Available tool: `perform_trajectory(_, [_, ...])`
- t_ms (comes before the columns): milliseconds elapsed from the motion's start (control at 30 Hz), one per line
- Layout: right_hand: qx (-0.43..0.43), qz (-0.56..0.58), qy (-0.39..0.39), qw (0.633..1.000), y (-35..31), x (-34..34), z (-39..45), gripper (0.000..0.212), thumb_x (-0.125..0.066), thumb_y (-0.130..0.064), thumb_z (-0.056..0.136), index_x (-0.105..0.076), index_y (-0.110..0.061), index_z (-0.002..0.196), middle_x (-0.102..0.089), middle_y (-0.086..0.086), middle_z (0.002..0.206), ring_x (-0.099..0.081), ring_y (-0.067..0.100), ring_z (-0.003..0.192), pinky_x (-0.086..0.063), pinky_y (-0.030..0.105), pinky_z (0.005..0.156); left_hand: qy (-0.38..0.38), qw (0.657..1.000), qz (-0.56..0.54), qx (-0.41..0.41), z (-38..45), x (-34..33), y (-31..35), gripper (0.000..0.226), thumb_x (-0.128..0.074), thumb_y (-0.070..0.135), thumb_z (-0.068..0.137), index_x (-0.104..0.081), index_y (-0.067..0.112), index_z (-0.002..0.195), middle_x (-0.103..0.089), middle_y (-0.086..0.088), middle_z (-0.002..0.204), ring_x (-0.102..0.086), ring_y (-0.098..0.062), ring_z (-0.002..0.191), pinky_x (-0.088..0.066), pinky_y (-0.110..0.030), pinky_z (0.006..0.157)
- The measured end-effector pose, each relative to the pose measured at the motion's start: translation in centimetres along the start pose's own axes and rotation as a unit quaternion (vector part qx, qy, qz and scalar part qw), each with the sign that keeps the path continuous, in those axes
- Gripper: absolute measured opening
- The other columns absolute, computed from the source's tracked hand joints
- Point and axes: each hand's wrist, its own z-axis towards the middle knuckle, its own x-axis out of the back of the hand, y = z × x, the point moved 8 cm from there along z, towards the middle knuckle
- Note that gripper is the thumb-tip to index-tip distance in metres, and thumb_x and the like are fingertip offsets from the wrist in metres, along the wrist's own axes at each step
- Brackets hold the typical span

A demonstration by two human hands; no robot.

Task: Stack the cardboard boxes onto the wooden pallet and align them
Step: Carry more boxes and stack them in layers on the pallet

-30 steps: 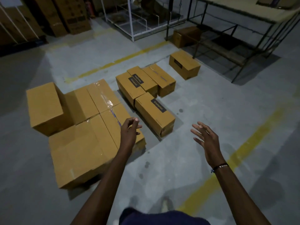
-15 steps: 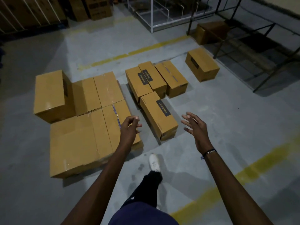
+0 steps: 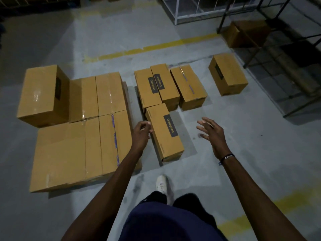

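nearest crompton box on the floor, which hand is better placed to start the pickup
Probably the left hand: its curled fingers sit right at the near Crompton box's left top edge. The right hand, open, hovers over bare floor, apart from the box's right side.

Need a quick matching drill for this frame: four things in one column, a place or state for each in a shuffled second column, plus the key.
Things
1. left hand
2. right hand
3. lone brown cardboard box with a dark side label
4. tall brown cardboard box standing on end

Places or states
A. fingers spread, holding nothing, right of the nearest Crompton-labelled box
B. far left of the box group
C. fingers loosely curled at that nearest box's left edge
D. apart on the grey floor, nearest the dark metal rack

Pairs: 1-C, 2-A, 3-D, 4-B
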Motion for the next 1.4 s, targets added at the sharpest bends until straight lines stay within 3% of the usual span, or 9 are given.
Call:
perform_trajectory(167, [-0.019,-0.023,-0.034,0.999,-1.3,2.2,7.6,0.035,-0.061,-0.027,0.107,-0.063,-0.014,0.139,-0.073,0.004,0.129,-0.072,0.020,0.116,-0.056,0.041,0.098,0.022,1.000,0.001,0.020,3.6,-4.2,0.9,0.022,-0.059,0.030,0.107,-0.067,0.010,0.113,-0.071,-0.006,0.105,-0.073,-0.007,0.086,-0.056,-0.026,0.065])
perform_trajectory(300, [-0.041,-0.053,-0.083,0.994,-1.2,3.7,13.5,0.036,-0.061,-0.026,0.107,-0.062,-0.013,0.141,-0.071,0.008,0.133,-0.070,0.023,0.119,-0.055,0.042,0.100,0.054,0.997,0.004,0.054,5.7,-7.2,0.3,0.016,-0.060,0.031,0.106,-0.066,0.016,0.108,-0.070,0.000,0.098,-0.074,-0.020,0.095,-0.057,-0.033,0.070])
perform_trajectory(467, [-0.060,-0.095,-0.171,0.979,-0.9,4.2,20.8,0.035,-0.063,-0.028,0.106,-0.061,-0.017,0.139,-0.071,0.008,0.134,-0.069,0.025,0.121,-0.053,0.045,0.104,0.105,0.992,0.032,0.065,8.0,-10.9,-0.5,0.010,-0.062,0.037,0.105,-0.063,0.030,0.098,-0.070,-0.002,0.107,-0.075,-0.017,0.093,-0.059,-0.045,0.082])
perform_trajectory(733, [-0.110,-0.167,-0.243,0.949,2.8,3.1,30.2,0.041,-0.063,-0.029,0.106,-0.060,-0.018,0.145,-0.069,0.009,0.135,-0.069,0.024,0.120,-0.054,0.040,0.097,0.102,0.984,0.081,0.125,11.3,-16.3,-4.1,0.040,-0.059,0.046,0.103,-0.065,0.010,0.119,-0.069,-0.008,0.120,-0.066,-0.025,0.113,-0.055,-0.051,0.098])
perform_trajectory(867, [-0.128,-0.188,-0.240,0.944,9.2,1.8,35.6,0.042,-0.061,-0.027,0.107,-0.057,-0.018,0.148,-0.064,0.010,0.140,-0.066,0.025,0.124,-0.051,0.039,0.096,0.110,0.979,0.083,0.152,15.9,-17.6,-11.1,0.039,-0.061,0.043,0.101,-0.065,0.007,0.115,-0.067,-0.009,0.116,-0.065,-0.029,0.111,-0.055,-0.056,0.097])
perform_trajectory(933, [-0.138,-0.195,-0.237,0.942,13.7,1.0,38.3,0.043,-0.060,-0.026,0.107,-0.055,-0.017,0.149,-0.062,0.011,0.143,-0.064,0.028,0.127,-0.050,0.040,0.095,0.116,0.975,0.096,0.161,18.4,-18.1,-15.3,0.043,-0.061,0.048,0.098,-0.064,0.008,0.116,-0.067,-0.010,0.117,-0.065,-0.031,0.110,-0.055,-0.051,0.096])
perform_trajectory(1100, [-0.165,-0.197,-0.240,0.936,26.6,-1.4,43.8,0.046,-0.060,-0.026,0.107,-0.052,-0.018,0.151,-0.058,0.010,0.148,-0.060,0.028,0.132,-0.049,0.038,0.095,0.091,0.970,0.152,0.166,25.0,-20.2,-27.4,0.036,-0.064,0.032,0.103,-0.062,0.007,0.130,-0.063,-0.016,0.135,-0.061,-0.032,0.125,-0.051,-0.042,0.098])
perform_trajectory(1300, [-0.185,-0.188,-0.247,0.932,41.7,-5.1,49.7,0.046,-0.058,-0.027,0.108,-0.050,-0.022,0.153,-0.054,0.004,0.152,-0.060,0.026,0.133,-0.050,0.038,0.094,0.033,0.961,0.252,0.109,32.3,-23.6,-40.5,0.045,-0.064,0.025,0.104,-0.056,-0.003,0.139,-0.055,-0.024,0.145,-0.051,-0.038,0.137,-0.036,-0.027,0.102])
perform_trajectory(1400, [-0.192,-0.184,-0.252,0.930,47.5,-6.3,52.2,0.045,-0.056,-0.026,0.110,-0.048,-0.022,0.154,-0.051,0.003,0.155,-0.058,0.026,0.133,-0.049,0.039,0.095,0.014,0.954,0.291,0.067,35.2,-24.7,-45.8,0.054,-0.063,0.027,0.104,-0.050,-0.003,0.147,-0.044,-0.026,0.157,-0.037,-0.039,0.150,-0.033,-0.042,0.116])
